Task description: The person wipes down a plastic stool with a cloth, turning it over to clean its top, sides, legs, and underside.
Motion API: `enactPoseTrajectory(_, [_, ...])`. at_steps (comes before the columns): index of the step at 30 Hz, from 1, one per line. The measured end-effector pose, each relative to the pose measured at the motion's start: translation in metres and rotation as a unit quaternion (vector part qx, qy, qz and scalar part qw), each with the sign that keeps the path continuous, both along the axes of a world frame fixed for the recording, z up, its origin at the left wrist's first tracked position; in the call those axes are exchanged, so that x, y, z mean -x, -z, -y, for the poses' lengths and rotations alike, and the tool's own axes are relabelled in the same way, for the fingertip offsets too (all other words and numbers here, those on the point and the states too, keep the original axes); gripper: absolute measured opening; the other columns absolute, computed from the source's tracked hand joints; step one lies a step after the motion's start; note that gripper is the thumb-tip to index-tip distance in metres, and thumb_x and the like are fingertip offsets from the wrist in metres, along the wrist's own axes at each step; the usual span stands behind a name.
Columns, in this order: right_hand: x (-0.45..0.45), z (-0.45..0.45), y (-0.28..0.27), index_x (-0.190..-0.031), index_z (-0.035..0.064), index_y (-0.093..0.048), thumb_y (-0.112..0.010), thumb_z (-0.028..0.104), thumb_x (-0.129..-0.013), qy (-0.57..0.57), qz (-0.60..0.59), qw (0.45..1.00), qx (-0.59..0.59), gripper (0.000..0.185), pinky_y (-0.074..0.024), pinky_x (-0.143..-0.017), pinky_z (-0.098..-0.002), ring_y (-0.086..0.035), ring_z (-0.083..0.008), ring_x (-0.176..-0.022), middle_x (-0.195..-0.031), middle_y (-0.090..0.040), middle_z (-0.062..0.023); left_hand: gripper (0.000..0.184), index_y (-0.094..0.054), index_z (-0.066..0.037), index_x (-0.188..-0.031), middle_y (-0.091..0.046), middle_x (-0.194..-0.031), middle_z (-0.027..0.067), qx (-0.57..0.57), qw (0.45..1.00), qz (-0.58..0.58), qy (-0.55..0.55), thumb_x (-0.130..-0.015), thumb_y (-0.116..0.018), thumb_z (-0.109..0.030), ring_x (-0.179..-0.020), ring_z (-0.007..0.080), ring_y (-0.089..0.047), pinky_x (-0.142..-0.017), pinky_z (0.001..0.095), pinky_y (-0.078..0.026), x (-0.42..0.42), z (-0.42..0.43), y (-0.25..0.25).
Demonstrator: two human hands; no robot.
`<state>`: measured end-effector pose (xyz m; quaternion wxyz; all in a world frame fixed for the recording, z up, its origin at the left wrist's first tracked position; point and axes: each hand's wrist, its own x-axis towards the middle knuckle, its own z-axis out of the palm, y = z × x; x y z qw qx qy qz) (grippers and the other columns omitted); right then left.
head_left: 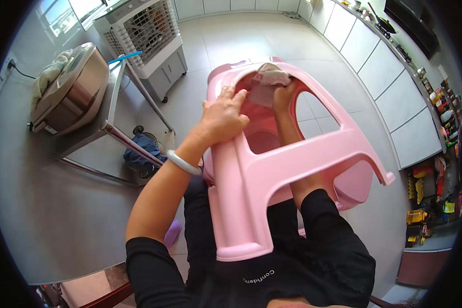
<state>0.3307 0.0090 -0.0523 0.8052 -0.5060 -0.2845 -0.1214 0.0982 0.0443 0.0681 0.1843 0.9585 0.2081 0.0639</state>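
A pink plastic chair (303, 167) lies tipped over my lap, its hollow underside and leg openings facing up. My left hand (223, 115) rests on its left edge with fingers spread, a pale bangle (184, 163) around the wrist. Reaching in through the frame, my right hand (283, 97) is closed on a crumpled whitish cloth (270, 77). The cloth is against the inner wall at the far end of the chair. Part of the right forearm is hidden behind the pink frame.
To the left stands a metal-framed table (108, 110) carrying a brown-and-beige appliance (69, 90). Behind it is a wheeled air cooler (143, 43). White cabinets (382, 72) line the right side, with shelves of bottles (446, 118). A purple slipper (173, 233) shows below my left arm.
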Motion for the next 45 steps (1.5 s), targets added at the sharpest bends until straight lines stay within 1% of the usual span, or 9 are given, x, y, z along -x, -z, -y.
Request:
enactPoseTrajectory(2, [0.004,-0.026,0.011,-0.127,-0.0031,-0.047,-0.053,-0.005,-0.074,-0.033,-0.012,0.998,0.056,0.053,-0.0375,-0.103,-0.0382,-0.05,-0.0308,-0.115,-0.124,-0.049,-0.0195,0.074,-0.036,-0.009,-0.148,-0.026,-0.156,0.0212,-0.002,1.0,0.009,-0.01,-0.079,-0.052,-0.027,-0.146,0.0358,-0.023,-0.11,0.0646,-0.023,-0.003,0.008,-0.001])
enactPoseTrajectory(4, [0.064,-0.015,-0.021,-0.137,0.008,-0.047,-0.055,0.007,-0.086,-0.022,-0.056,0.957,0.283,0.052,-0.0453,-0.095,-0.0364,-0.055,-0.0292,-0.117,-0.123,-0.059,-0.0176,0.074,-0.036,-0.008,-0.148,-0.024,-0.156,0.0231,-0.006,1.0,0.004,-0.008,-0.078,-0.052,-0.025,-0.146,0.0354,-0.021,-0.109,0.067,-0.022,-0.007,0.011,-0.001])
enactPoseTrajectory(10, [0.105,-0.008,0.037,-0.133,0.0062,-0.051,-0.059,0.006,-0.078,-0.048,0.247,0.83,0.497,0.055,-0.0466,-0.094,-0.039,-0.054,-0.0309,-0.117,-0.123,-0.058,-0.0188,0.069,-0.04,-0.005,-0.144,-0.023,-0.155,0.0261,0.011,1.0,0.007,-0.006,-0.08,-0.05,-0.027,-0.146,0.0377,-0.02,-0.106,0.0724,-0.019,0.001,0.008,0.001])
enactPoseTrajectory(15, [0.024,-0.025,0.108,-0.129,0.0047,-0.054,-0.062,0.004,-0.072,-0.062,0.298,0.831,0.465,0.058,-0.0476,-0.093,-0.0412,-0.054,-0.0323,-0.117,-0.123,-0.058,-0.0199,0.061,-0.047,-0.006,-0.139,-0.023,-0.155,0.0269,0.025,0.999,0.026,-0.005,-0.082,-0.05,-0.028,-0.146,0.0378,-0.019,-0.105,0.0737,-0.019,0.003,0.008,0.005])
enactPoseTrajectory(17, [-0.005,0.004,0.069,-0.122,0.0091,-0.058,-0.064,0.005,-0.071,0.034,0.443,0.804,0.395,0.052,-0.0516,-0.087,-0.041,-0.055,-0.0319,-0.115,-0.124,-0.057,-0.0138,0.06,-0.048,-0.006,-0.138,-0.023,-0.155,0.0269,0.024,1.0,0.018,-0.004,-0.082,-0.049,-0.028,-0.147,0.0379,-0.019,-0.105,0.0741,-0.019,0.001,0.008,0.004])
enactPoseTrajectory(21, [0.005,0.043,0.042,-0.111,0.0095,-0.061,-0.065,0.003,-0.07,0.061,0.289,0.757,0.583,0.042,-0.0522,-0.082,-0.0444,-0.056,-0.0339,-0.108,-0.112,-0.056,-0.0117,0.056,-0.052,-0.006,-0.135,-0.022,-0.155,0.0271,0.027,1.0,0.004,-0.001,-0.083,-0.048,-0.027,-0.147,0.0378,-0.016,-0.105,0.0743,-0.018,0.002,0.009,0.001])
enactPoseTrajectory(27, [-0.018,0.059,0.142,-0.11,0.009,-0.061,-0.073,0.009,-0.064,0.149,0.078,0.763,0.624,0.048,-0.0506,-0.085,-0.0469,-0.056,-0.032,-0.109,-0.112,-0.055,-0.0147,0.055,-0.055,-0.007,-0.133,-0.021,-0.155,0.027,0.041,0.999,0.002,-0.001,-0.082,-0.049,-0.027,-0.148,0.0375,-0.015,-0.106,0.0738,-0.018,0.004,0.009,-0.001])
enactPoseTrajectory(36, [0.076,0.07,0.157,-0.107,0.0062,-0.061,-0.074,0.013,-0.064,-0.081,0.249,0.78,0.568,0.045,-0.0483,-0.086,-0.0473,-0.055,-0.0353,-0.107,-0.112,-0.055,-0.0194,0.055,-0.057,-0.009,-0.132,-0.023,-0.156,0.0234,0.046,0.999,0.002,-0.018,-0.08,-0.051,-0.027,-0.148,0.0335,-0.017,-0.109,0.0679,-0.018,0.0,0.015,-0.004])
enactPoseTrajectory(45, [0.182,0.131,0.14,-0.104,0.0051,-0.062,-0.073,0.014,-0.065,-0.266,0.235,0.803,0.479,0.041,-0.0478,-0.085,-0.0463,-0.055,-0.0368,-0.106,-0.111,-0.056,-0.0206,0.056,-0.055,-0.011,-0.135,-0.029,-0.155,0.0209,0.066,0.995,0.059,-0.041,-0.082,-0.054,-0.031,-0.147,0.0307,-0.021,-0.113,0.0549,-0.022,0.006,0.01,0.006])
